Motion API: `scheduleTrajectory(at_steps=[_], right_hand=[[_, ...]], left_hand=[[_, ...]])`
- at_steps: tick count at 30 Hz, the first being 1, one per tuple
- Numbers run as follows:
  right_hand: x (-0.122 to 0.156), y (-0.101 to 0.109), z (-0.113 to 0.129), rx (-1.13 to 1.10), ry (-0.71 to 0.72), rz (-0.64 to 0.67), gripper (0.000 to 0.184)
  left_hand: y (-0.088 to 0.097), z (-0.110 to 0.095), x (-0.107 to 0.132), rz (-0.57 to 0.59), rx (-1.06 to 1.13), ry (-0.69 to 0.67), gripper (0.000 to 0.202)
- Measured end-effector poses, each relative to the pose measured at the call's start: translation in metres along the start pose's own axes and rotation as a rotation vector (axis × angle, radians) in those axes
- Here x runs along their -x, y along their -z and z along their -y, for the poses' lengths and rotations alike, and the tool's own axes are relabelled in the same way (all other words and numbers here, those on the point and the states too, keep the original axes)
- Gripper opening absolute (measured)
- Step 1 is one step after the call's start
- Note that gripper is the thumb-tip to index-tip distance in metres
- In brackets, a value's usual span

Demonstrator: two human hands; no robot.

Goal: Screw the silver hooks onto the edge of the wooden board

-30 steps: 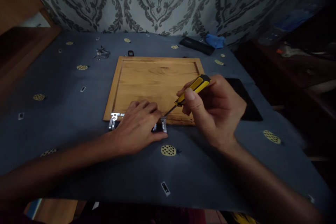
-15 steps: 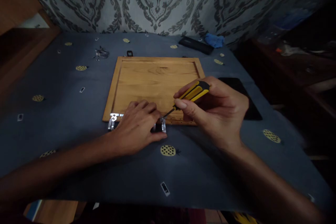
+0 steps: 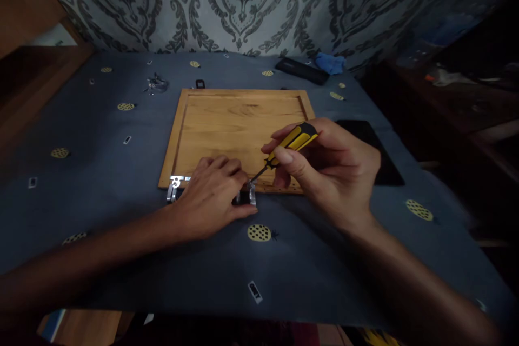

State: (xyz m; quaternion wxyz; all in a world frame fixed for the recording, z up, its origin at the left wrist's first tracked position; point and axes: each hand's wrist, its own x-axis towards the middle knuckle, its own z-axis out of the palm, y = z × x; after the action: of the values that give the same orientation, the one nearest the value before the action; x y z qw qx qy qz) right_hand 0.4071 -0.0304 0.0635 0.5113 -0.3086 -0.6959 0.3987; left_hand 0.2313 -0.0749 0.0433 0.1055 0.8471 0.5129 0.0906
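Note:
A wooden panel with a raised frame lies flat on a blue patterned cloth. A metal handle bracket sits along the panel's near edge. My left hand covers the middle of that bracket, fingers curled over it and pressing it down; only its two silver ends show. My right hand is closed round a yellow and black screwdriver. The screwdriver's shaft slants down to the left, its tip at the bracket's right end beside my left fingertips.
The blue cloth covers the table. At the back lie a black flat case and a blue rag. Small metal hardware rests at the back left. A black pad lies right of the panel.
My right hand has shifted slightly left and lowered the screwdriver handle, its fingers moving on the grip. My left hand stays on the bracket.

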Motion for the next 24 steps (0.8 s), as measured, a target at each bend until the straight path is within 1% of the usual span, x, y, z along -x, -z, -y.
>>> scheduleTrajectory(at_steps=[5, 9, 17, 24], right_hand=[[0.0018, -0.0036, -0.0005, -0.029, 0.099, -0.124, 0.015], [0.0002, -0.0026, 0.0008, -0.053, 0.122, -0.176, 0.016], [-0.0005, -0.0033, -0.0050, 0.008, 0.106, -0.132, 0.017], [0.0007, -0.0035, -0.0084, 0.006, 0.096, -0.090, 0.014]], left_hand=[[-0.0004, 0.0003, 0.0003, 0.010, 0.008, 0.005, 0.037], [-0.0002, 0.0007, 0.0005, 0.005, 0.011, 0.008, 0.037], [-0.0003, 0.0006, 0.0011, 0.012, 0.001, 0.007, 0.038], [0.0009, -0.0002, -0.0007, 0.026, 0.010, 0.012, 0.037]])
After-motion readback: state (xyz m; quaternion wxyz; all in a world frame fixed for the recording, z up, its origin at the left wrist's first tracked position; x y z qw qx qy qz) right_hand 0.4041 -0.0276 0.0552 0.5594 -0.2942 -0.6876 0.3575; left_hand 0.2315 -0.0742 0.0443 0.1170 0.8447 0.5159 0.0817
